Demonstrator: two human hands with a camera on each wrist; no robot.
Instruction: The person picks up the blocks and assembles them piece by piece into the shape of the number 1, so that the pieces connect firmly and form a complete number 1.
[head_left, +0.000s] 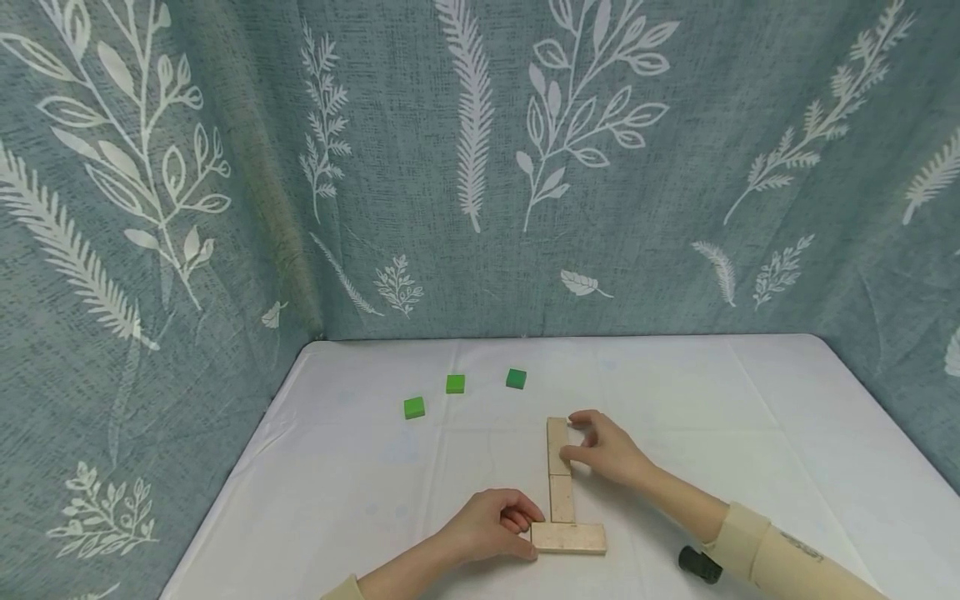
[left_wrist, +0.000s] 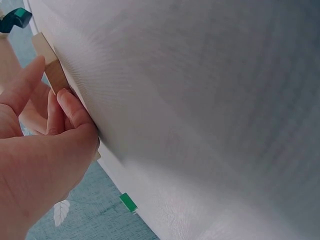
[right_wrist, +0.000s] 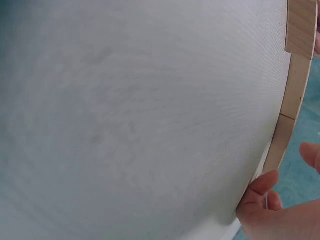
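Observation:
Three pale wooden blocks lie in a T shape on the table. The near block (head_left: 567,539) lies crosswise. A middle block (head_left: 562,498) and a far block (head_left: 557,446) run away from it, end to end. My left hand (head_left: 491,527) grips the left end of the near block, thumb at its near corner and fingers at its far corner. My right hand (head_left: 609,450) is beside the far block, its thumb over the right edge. In the right wrist view, a fingertip (right_wrist: 265,182) is right at that block's end, while the thumb (right_wrist: 311,154) stands apart from the wood.
Two light green blocks (head_left: 414,407) (head_left: 455,384) and a darker green block (head_left: 516,379) lie farther back on the white-covered table (head_left: 360,475). A leaf-patterned curtain (head_left: 420,167) surrounds the far and side edges. A black device (head_left: 700,565) shows beside the right sleeve.

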